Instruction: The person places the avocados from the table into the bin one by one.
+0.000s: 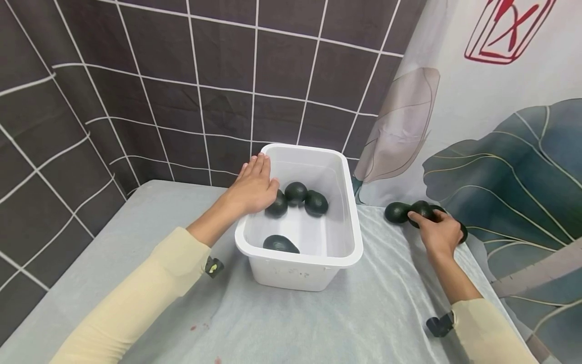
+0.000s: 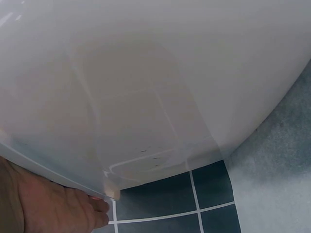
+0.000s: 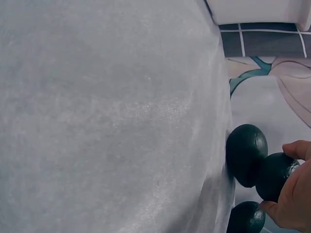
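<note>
A white plastic tub (image 1: 297, 259) stands on the cloth-covered table, with several dark green avocados inside. Three of these avocados (image 1: 316, 203) lie close together towards the back, and another avocado (image 1: 280, 243) is near the front wall. My left hand (image 1: 254, 188) rests on the tub's left rim with its fingers straight. To the right of the tub, my right hand (image 1: 441, 236) grips an avocado (image 3: 275, 177) between thumb and fingers. Another avocado (image 1: 396, 213) touches its left side. More avocado (image 1: 463, 233) shows beyond the hand, partly hidden by it.
A light grey-blue cloth (image 1: 364, 318) covers the table. Behind it hangs a dark curtain with a white grid (image 1: 218, 60), and at the right a pale curtain with leaf shapes (image 1: 514, 167). Dark wrist devices (image 1: 440, 324) sit by both sleeves.
</note>
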The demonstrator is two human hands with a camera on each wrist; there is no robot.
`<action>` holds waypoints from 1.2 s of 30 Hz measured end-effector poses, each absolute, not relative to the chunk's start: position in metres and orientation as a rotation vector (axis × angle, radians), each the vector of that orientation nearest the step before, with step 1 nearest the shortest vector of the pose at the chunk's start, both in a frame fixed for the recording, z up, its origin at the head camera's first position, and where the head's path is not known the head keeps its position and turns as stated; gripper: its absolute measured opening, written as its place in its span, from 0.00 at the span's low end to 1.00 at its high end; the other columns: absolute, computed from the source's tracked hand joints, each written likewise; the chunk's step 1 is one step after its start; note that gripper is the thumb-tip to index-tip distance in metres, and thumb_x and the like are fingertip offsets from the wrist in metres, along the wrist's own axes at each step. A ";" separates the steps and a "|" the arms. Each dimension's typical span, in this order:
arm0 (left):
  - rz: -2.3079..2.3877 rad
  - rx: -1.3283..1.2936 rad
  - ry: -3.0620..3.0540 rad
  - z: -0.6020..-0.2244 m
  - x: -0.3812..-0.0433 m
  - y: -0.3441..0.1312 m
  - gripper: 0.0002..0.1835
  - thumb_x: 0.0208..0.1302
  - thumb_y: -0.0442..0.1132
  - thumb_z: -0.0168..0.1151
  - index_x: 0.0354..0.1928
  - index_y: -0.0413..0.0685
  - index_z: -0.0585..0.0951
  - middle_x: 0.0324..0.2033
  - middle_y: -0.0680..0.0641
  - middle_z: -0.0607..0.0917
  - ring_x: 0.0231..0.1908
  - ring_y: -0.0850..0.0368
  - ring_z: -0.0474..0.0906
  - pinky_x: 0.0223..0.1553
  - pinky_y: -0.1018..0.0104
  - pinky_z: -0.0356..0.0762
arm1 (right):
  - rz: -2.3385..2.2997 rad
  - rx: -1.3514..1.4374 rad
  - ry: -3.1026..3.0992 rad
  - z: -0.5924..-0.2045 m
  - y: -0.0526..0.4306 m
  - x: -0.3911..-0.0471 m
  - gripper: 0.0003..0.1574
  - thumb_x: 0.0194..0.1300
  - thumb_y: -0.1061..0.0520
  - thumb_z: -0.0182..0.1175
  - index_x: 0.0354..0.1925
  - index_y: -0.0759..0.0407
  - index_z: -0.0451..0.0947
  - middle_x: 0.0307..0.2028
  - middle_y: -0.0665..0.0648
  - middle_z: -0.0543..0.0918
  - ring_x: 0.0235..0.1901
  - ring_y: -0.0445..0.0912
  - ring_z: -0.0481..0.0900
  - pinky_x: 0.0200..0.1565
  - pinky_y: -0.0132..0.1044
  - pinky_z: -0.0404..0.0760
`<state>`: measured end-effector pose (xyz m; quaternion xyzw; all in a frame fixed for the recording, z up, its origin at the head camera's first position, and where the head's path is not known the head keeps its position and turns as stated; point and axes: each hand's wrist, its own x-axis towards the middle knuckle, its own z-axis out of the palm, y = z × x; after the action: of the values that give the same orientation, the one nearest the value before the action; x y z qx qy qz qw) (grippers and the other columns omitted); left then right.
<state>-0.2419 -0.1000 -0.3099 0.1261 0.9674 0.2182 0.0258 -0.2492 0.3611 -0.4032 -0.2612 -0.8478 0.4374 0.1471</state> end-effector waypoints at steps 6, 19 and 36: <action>0.657 0.385 2.996 -0.310 -0.243 -0.099 0.44 0.87 0.52 0.32 0.91 0.31 0.40 0.92 0.32 0.37 0.93 0.35 0.32 0.94 0.43 0.30 | 1.270 -0.755 -2.419 -0.403 0.360 -0.250 0.54 0.72 0.37 0.75 0.84 0.62 0.71 0.83 0.66 0.73 0.86 0.64 0.55 0.86 0.63 0.60; 0.603 0.388 3.005 -0.308 -0.243 -0.098 0.44 0.87 0.53 0.34 0.90 0.30 0.40 0.92 0.32 0.38 0.93 0.34 0.33 0.94 0.43 0.31 | 1.296 -0.766 -2.396 -0.402 0.359 -0.253 0.56 0.70 0.36 0.77 0.84 0.58 0.72 0.83 0.64 0.74 0.87 0.61 0.56 0.88 0.60 0.60; 0.621 0.389 3.006 -0.309 -0.242 -0.098 0.44 0.86 0.52 0.33 0.90 0.30 0.40 0.92 0.32 0.37 0.93 0.35 0.31 0.94 0.44 0.28 | 1.293 -0.723 -2.369 -0.387 0.359 -0.262 0.56 0.67 0.33 0.78 0.83 0.55 0.74 0.80 0.64 0.78 0.86 0.58 0.60 0.88 0.56 0.58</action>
<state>-0.2422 -0.0982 -0.3088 0.1257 0.9713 0.2006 0.0238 -0.2615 0.3589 -0.3868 -0.2550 -0.8351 0.4558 0.1729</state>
